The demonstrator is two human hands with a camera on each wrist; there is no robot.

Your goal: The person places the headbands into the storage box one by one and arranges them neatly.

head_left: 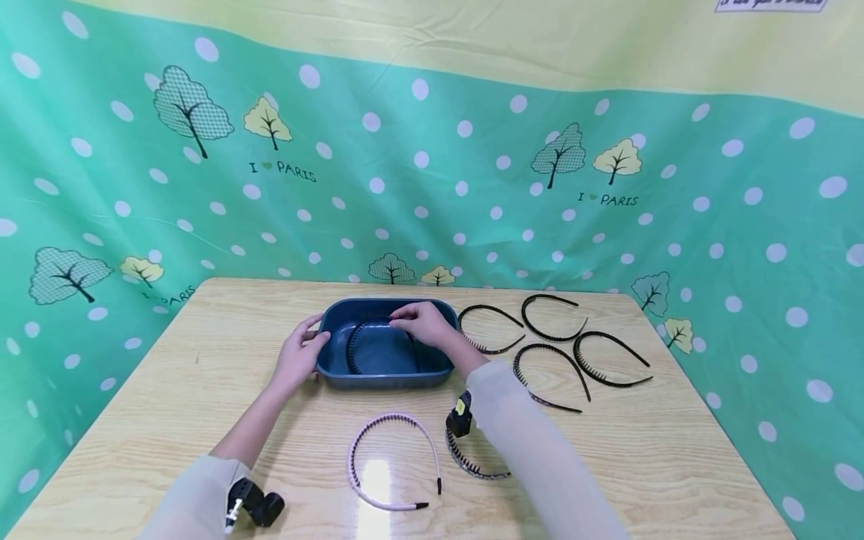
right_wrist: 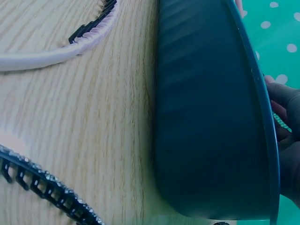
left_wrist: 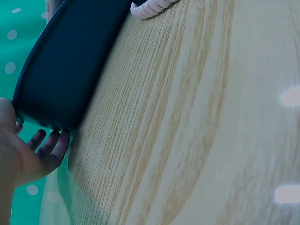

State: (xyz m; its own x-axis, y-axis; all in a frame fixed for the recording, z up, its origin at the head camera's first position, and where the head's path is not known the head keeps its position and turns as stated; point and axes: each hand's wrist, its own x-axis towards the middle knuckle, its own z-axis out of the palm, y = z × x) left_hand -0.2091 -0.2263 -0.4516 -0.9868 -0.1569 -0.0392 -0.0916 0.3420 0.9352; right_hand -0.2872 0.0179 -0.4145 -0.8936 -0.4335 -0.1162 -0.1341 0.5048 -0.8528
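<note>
A dark blue plastic basin (head_left: 385, 381) sits at the table's far middle. My left hand (head_left: 301, 349) holds its left end, thumb at the rim and fingers against the outside. In the left wrist view, the left hand's fingertips (left_wrist: 62, 140) press the basin's end wall. My right hand (head_left: 424, 324) reaches over the basin and pinches a black toothed headband (head_left: 350, 349) near its top; the headband's arch stands inside the basin. In the right wrist view, the basin wall partly hides the right hand (right_wrist: 289, 136).
A pale pink headband (head_left: 353, 457) lies in front of the basin. Beside it is a glittery black headband (head_left: 466, 463), partly under the right sleeve. Several black headbands, one of them here (head_left: 610, 382), lie to the basin's right. A polka-dot curtain (head_left: 459, 187) hangs behind the table.
</note>
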